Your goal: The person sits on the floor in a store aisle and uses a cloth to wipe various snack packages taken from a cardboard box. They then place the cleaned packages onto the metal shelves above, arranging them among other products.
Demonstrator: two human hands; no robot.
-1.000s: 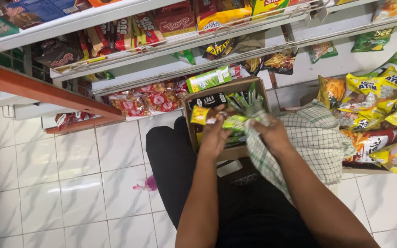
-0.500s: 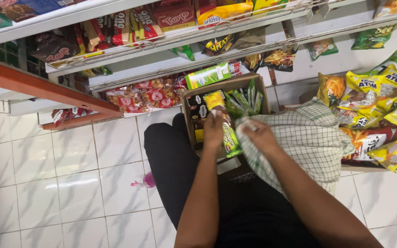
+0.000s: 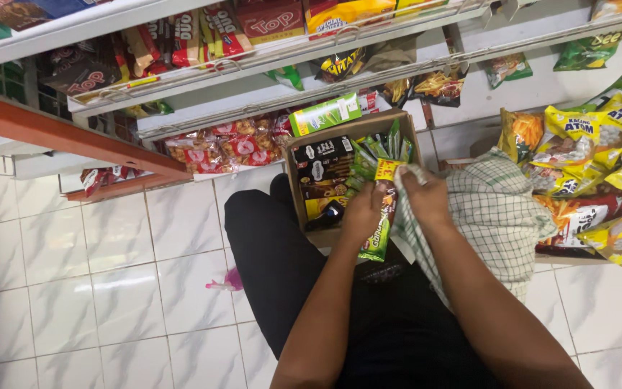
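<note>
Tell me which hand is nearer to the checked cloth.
Right. The right hand grips the checked cloth at its edge; the left hand holds the green snack packet beside it, apart from the cloth.

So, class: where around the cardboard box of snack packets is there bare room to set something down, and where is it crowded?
Free: white tiled floor left of the black-trousered leg, save a small pink scrap. Crowded: the open cardboard box, the white wire shelves, the yellow snack bags at right.
</note>
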